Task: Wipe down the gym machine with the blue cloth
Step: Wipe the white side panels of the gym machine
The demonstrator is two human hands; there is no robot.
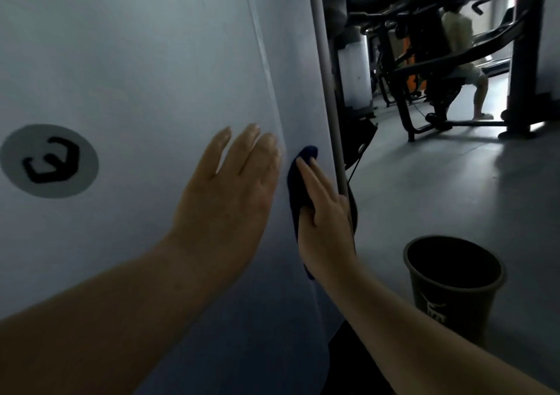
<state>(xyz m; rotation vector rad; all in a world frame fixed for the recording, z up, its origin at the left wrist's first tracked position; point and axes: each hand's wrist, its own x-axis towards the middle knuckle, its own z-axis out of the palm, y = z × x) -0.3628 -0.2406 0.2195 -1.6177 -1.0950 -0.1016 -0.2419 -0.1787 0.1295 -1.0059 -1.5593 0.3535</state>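
the gym machine's pale grey side panel (121, 76) fills the left half of the view, close up. a round grey sticker (48, 160) with a black hexagon mark sits on the panel at mid height, well left of the hands. a thin raised seam runs down the panel from the top towards its right edge.

left hand (230, 188): laid flat against the panel, fingers straight and slightly spread, pointing up. it holds nothing.

right hand (324, 213): just right of the left hand, at the panel's right edge. its fingers lie straight along the blue cloth (298, 182), pressing it against the panel; the thumb reaches in over the cloth's near side. the cloth is dark blue, bunched, showing above the fingertips and below the palm.

a grey upright pole (325, 76) stands just beside the panel's edge, behind the right hand.

a dark bucket (454, 285) stands on the grey floor (454, 182), to the right of the right forearm, apart from it.

further back, black exercise machines (430, 61) stand on the floor, and a second person (463, 46) in light clothes sits at one of them, back turned.
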